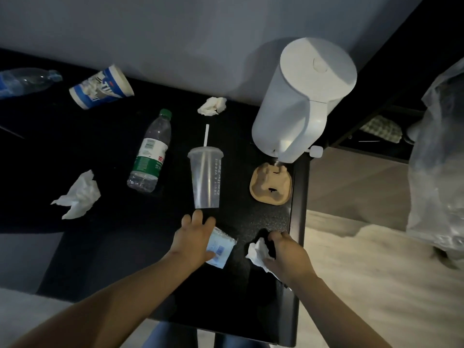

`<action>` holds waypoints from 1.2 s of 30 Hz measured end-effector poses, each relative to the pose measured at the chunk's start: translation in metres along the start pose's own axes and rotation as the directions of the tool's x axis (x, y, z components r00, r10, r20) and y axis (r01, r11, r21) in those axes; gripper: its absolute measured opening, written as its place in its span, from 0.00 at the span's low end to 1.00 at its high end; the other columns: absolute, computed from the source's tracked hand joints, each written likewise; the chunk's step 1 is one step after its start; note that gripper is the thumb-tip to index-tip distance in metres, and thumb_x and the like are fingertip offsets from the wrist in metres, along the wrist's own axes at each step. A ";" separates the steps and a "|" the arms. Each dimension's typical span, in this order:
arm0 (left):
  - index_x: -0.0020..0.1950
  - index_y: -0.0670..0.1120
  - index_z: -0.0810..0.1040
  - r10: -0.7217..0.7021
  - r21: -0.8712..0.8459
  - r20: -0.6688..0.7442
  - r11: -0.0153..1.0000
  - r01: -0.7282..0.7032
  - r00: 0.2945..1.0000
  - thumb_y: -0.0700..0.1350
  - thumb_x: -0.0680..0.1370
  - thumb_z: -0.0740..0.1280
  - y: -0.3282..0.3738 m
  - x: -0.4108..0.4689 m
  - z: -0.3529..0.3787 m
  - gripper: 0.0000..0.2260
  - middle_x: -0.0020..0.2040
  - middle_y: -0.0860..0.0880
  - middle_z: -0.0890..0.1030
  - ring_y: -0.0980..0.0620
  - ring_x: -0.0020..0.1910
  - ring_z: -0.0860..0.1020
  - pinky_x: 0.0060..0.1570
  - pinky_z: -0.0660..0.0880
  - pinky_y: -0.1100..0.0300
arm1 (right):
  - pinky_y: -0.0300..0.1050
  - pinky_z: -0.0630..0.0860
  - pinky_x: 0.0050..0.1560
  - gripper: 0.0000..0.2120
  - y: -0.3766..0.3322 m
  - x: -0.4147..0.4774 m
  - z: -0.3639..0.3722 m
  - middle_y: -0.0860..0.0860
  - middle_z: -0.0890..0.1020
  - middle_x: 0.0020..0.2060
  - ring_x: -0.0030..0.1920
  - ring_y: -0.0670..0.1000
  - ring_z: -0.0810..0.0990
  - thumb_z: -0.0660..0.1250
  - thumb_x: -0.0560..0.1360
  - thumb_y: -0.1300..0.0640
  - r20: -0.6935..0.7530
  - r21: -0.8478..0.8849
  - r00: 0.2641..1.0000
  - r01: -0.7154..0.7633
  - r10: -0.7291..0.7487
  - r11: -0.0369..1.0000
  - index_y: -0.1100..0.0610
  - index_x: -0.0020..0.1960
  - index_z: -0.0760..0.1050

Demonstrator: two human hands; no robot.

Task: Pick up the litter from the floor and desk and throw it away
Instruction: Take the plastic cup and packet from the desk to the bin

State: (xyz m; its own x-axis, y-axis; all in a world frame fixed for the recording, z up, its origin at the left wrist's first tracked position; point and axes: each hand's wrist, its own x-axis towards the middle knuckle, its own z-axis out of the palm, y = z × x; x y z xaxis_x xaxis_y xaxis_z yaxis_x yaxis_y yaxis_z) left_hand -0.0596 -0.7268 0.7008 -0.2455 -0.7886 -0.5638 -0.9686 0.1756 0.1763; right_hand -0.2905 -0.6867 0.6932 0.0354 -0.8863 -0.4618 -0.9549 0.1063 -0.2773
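Lower centre of frame: my right hand [288,254] is curled round a crumpled tissue [257,251] at the desk's [263,222] right edge, with something dark in the grip too (too dark to name). Left hand [194,238] lies over a blue-white packet [222,247], fingers straight and spread, tips just short of the cup's base. I cannot tell whether the thumb pinches the packet.

Litter still on the desk:
- Clear cup [206,177] with straw [206,135], on its side, centre.
- Green-capped bottle [150,151], left of the cup.
- Pulp tray [271,184], right of the cup.
- Second tissue [212,106], upper centre.
- Third tissue [77,195], left.
- Paper cup [101,86] and blue bottle [25,81], upper left.

White kettle [301,96], upper right. Clear bag [439,159], right edge.
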 end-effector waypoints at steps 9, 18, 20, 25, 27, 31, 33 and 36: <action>0.60 0.47 0.70 -0.020 -0.217 0.037 0.976 0.028 0.999 0.53 0.73 0.71 -0.019 0.003 0.000 0.21 0.58 0.48 0.69 0.51 0.52 0.74 0.50 0.74 0.60 | 0.45 0.71 0.34 0.17 -0.006 0.012 0.004 0.48 0.76 0.35 0.36 0.52 0.76 0.52 0.80 0.40 -0.063 0.091 0.998 -0.011 0.016 0.996 0.51 0.42 0.68; 0.44 0.49 0.70 -0.059 -0.548 -0.019 0.836 0.039 0.998 0.46 0.75 0.69 -0.009 0.002 -0.003 0.08 0.42 0.51 0.74 0.54 0.41 0.75 0.36 0.68 0.65 | 0.45 0.71 0.35 0.12 0.001 0.015 -0.014 0.50 0.79 0.37 0.39 0.54 0.78 0.60 0.78 0.46 -0.074 0.219 0.993 -0.071 0.089 0.973 0.54 0.47 0.74; 0.42 0.50 0.70 -0.069 -0.636 -0.029 0.771 0.035 0.997 0.44 0.75 0.69 0.002 0.007 -0.007 0.08 0.40 0.52 0.74 0.56 0.39 0.74 0.33 0.67 0.67 | 0.44 0.69 0.33 0.10 0.007 0.015 -0.019 0.49 0.78 0.34 0.36 0.53 0.76 0.63 0.78 0.48 -0.110 0.269 0.986 -0.094 0.127 0.959 0.54 0.45 0.74; 0.49 0.47 0.71 -0.026 -0.685 0.042 0.727 0.047 0.999 0.44 0.78 0.65 0.031 0.028 -0.017 0.03 0.48 0.46 0.76 0.50 0.46 0.76 0.40 0.71 0.59 | 0.45 0.73 0.34 0.04 0.021 0.013 -0.029 0.49 0.79 0.34 0.35 0.52 0.77 0.67 0.75 0.53 -0.124 0.388 0.972 -0.136 0.198 0.912 0.53 0.47 0.74; 0.57 0.45 0.72 0.032 -0.664 0.116 0.745 0.054 0.993 0.46 0.79 0.63 0.041 0.034 -0.018 0.08 0.53 0.45 0.76 0.50 0.51 0.76 0.47 0.73 0.57 | 0.41 0.73 0.34 0.03 0.024 0.012 -0.033 0.46 0.80 0.34 0.36 0.48 0.77 0.68 0.74 0.54 -0.140 0.448 0.965 -0.139 0.222 0.883 0.51 0.47 0.75; 0.68 0.45 0.70 0.041 -0.569 0.027 0.822 -0.018 0.999 0.48 0.79 0.63 0.042 0.032 -0.028 0.18 0.62 0.46 0.73 0.50 0.59 0.75 0.58 0.73 0.59 | 0.31 0.69 0.31 0.08 0.018 0.014 -0.038 0.43 0.79 0.35 0.35 0.42 0.77 0.70 0.72 0.56 -0.165 0.521 0.964 -0.096 0.210 0.848 0.48 0.47 0.74; 0.66 0.46 0.72 0.062 -0.477 -0.099 0.873 -0.102 0.993 0.47 0.79 0.64 0.032 0.025 -0.037 0.16 0.60 0.47 0.74 0.52 0.56 0.76 0.58 0.74 0.58 | 0.29 0.69 0.34 0.10 0.008 0.018 -0.035 0.43 0.78 0.38 0.38 0.40 0.77 0.70 0.73 0.54 -0.152 0.506 0.975 -0.066 0.164 0.860 0.49 0.53 0.74; 0.57 0.46 0.78 0.055 -0.430 -0.265 0.887 -0.170 0.963 0.44 0.76 0.68 0.010 0.012 -0.050 0.10 0.52 0.49 0.78 0.56 0.46 0.78 0.49 0.76 0.62 | 0.38 0.75 0.52 0.22 -0.010 0.026 -0.026 0.46 0.78 0.54 0.53 0.46 0.78 0.71 0.71 0.51 -0.045 0.489 0.998 -0.021 0.049 0.872 0.49 0.64 0.71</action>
State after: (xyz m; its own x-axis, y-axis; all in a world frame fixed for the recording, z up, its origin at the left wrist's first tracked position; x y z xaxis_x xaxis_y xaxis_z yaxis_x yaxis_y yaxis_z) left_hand -0.0702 -0.7646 0.7362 -0.2793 -0.9057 -0.3188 -0.8000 0.0359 0.5990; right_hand -0.2873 -0.7225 0.7060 -0.0251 -0.8991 -0.4370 -0.6891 0.3322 -0.6440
